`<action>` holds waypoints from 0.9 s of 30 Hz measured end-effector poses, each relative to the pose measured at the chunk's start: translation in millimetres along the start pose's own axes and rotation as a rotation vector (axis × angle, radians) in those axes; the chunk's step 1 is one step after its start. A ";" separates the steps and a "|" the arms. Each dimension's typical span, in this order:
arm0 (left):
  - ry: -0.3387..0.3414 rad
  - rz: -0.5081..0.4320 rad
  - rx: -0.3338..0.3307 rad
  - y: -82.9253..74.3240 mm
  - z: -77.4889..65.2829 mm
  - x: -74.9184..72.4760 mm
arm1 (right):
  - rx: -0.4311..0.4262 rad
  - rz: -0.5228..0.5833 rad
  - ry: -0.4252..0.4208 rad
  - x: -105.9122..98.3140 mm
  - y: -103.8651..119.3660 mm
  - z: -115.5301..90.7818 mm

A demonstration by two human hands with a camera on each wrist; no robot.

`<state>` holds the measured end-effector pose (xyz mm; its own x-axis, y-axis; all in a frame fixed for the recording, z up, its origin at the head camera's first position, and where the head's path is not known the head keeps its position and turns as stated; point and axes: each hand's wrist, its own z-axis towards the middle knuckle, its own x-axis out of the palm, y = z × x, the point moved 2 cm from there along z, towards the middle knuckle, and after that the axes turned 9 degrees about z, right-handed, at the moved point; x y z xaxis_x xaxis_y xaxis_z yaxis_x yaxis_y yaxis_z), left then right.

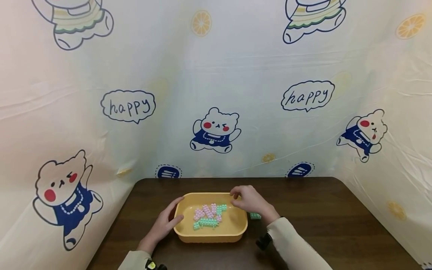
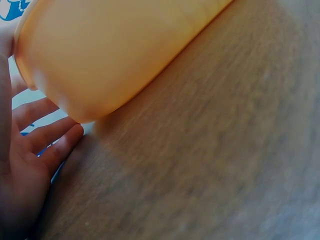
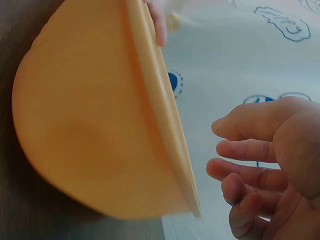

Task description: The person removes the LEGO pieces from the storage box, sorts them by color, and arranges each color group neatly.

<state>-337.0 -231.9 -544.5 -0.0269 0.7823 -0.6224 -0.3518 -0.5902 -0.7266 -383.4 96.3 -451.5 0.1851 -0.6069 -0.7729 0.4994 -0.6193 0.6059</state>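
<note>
Judged to be mid-step in handling blocks at the yellow bin (image 1: 209, 238), set on the dark table (image 1: 303, 210) and steadied at its left end by the left hand (image 1: 163, 221): fingers spread loosely against the outer wall, thumb over the rim, touching rather than clenching. Poised above the bin's far right corner with the right hand (image 1: 250, 200), fingers loosely bent around nothing visible. For the next move, probably best to steady the bin on the left and lower the right fingertips to a block inside, or out to the loose green block (image 1: 255, 216) beside it. Counted: 1 bin, 1 table, 2 hands; in the bin, about 4 pink blocks (image 1: 199, 214) and about 4 green blocks (image 1: 208, 222), too crowded to number surely; outside, just to the right, 1 green block in view; on the wall cloth (image 1: 263, 67), 2 "happy" bubbles (image 1: 308, 96) and 3 whole bears (image 1: 219, 141).
</note>
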 end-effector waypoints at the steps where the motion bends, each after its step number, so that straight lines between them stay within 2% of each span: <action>1: -0.002 0.002 0.000 -0.1 0.3 -0.4 | 0.006 -0.001 0.002 2.2 3.2 2.1; 5: -0.007 -0.005 0.002 -0.3 0.3 -1.2 | 0.022 -0.013 0.016 13.8 14.4 8.0; 14: -0.006 -0.001 -0.002 1.0 1.4 -0.2 | 0.064 -0.124 0.049 43.8 26.2 18.8; 22: -0.001 -0.006 -0.015 2.0 2.2 -0.2 | 0.073 -0.235 0.058 57.9 29.8 22.6; 27: 0.010 -0.021 -0.035 1.6 3.3 1.2 | 0.088 -0.241 0.068 64.0 28.8 21.0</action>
<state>-340.7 -231.3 -545.4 -0.0100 0.7927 -0.6095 -0.3192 -0.5802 -0.7493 -375.0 29.2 -479.5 0.1276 -0.4041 -0.9058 0.4610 -0.7844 0.4149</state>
